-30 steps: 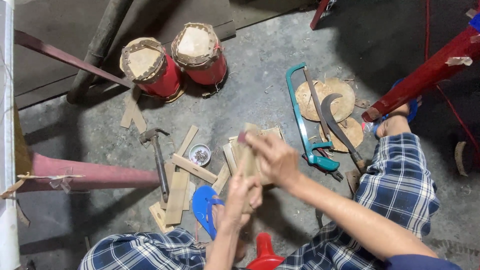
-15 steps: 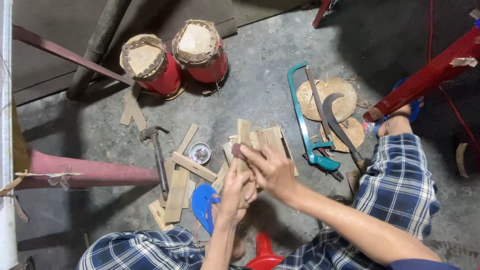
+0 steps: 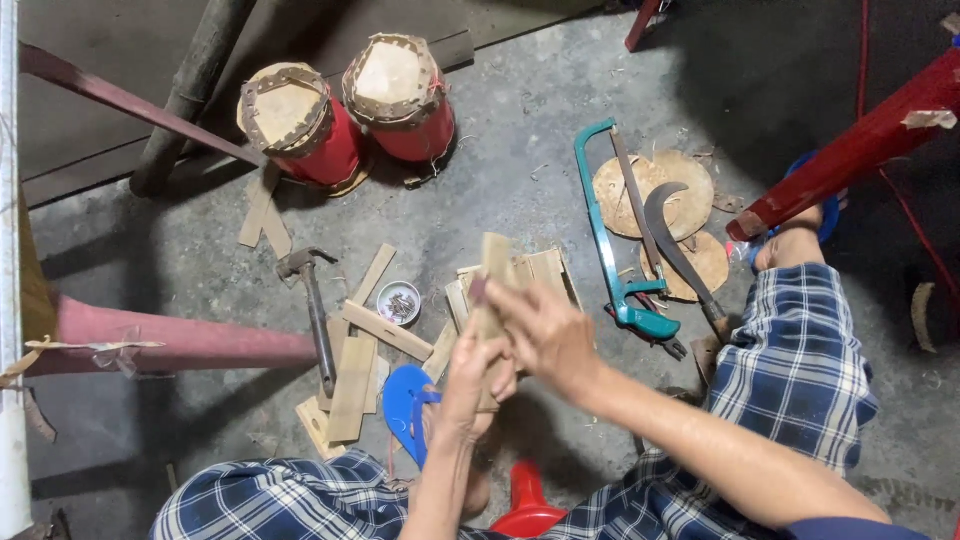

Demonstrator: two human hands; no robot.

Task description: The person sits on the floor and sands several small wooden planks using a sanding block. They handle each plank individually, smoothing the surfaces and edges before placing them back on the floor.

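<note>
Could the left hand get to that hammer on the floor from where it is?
Probably yes. The hammer lies in the open on the concrete, with only flat wood strips beside it. But the left hand is gripping a wooden strip together with the right hand, so it would have to let go first.

Grey concrete floor (image 3: 520,160) bears two red drums (image 3: 345,115), hammer (image 3: 312,310), hacksaw (image 3: 615,240), sickle (image 3: 680,250), wood slats (image 3: 355,385).

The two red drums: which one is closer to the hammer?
The left red drum, beside the dark pole; the hammer lies below it. The other drum stands farther right.
</note>
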